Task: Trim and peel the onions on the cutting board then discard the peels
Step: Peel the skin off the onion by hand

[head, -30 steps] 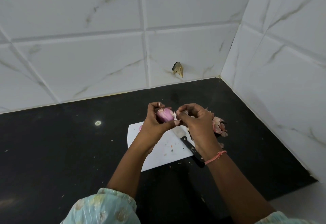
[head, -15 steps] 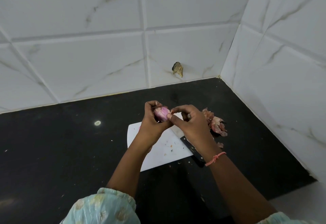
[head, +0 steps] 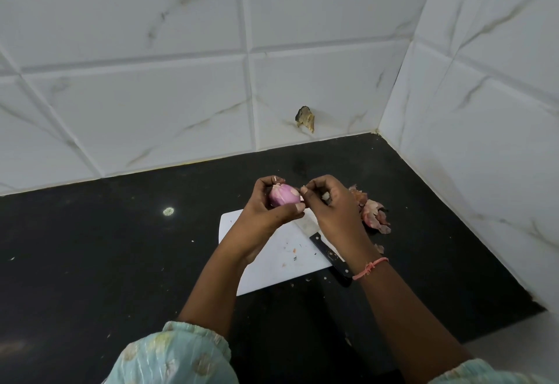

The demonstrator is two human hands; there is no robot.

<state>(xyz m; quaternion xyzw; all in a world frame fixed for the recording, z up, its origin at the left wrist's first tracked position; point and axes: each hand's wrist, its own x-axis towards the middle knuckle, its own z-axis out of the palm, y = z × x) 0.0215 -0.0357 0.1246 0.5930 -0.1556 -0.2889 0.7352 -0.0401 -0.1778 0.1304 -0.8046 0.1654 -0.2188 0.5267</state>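
While the left hand (head: pixel 266 211) grips the onion (head: pixel 284 195), now turned and nearly bare, the right hand (head: pixel 329 205) pinches skin at its tip; peels (head: pixel 370 211) undiscarded.

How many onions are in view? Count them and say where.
1: the onion is held in the left hand above the cutting board. Others may be hidden behind the hands.

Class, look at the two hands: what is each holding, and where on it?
Left hand grips the onion around its body; right hand pinches at its right end.
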